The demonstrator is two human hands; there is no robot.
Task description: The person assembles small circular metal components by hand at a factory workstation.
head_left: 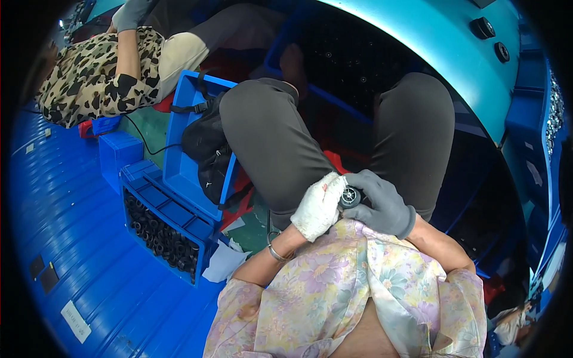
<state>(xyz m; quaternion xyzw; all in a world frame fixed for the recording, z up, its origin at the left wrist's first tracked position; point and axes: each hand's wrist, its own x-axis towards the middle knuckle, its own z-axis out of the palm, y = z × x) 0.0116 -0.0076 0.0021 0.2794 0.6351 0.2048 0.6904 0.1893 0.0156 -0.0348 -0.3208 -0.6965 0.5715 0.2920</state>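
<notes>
While left hand (318,207) sits close, right hand (385,206) curls around a wheel (350,197).

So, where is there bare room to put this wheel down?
The teal table looks bare between its curved edge and two black parts. It is crowded where the left hand and right hand meet at the wheel, in the bin full of black rings, and in the crate holding a bag.

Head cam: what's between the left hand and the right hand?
A small black wheel with a spoked hub, face up, between the white-gloved left hand and the grey-gloved right hand. Shows in the head view.
</notes>
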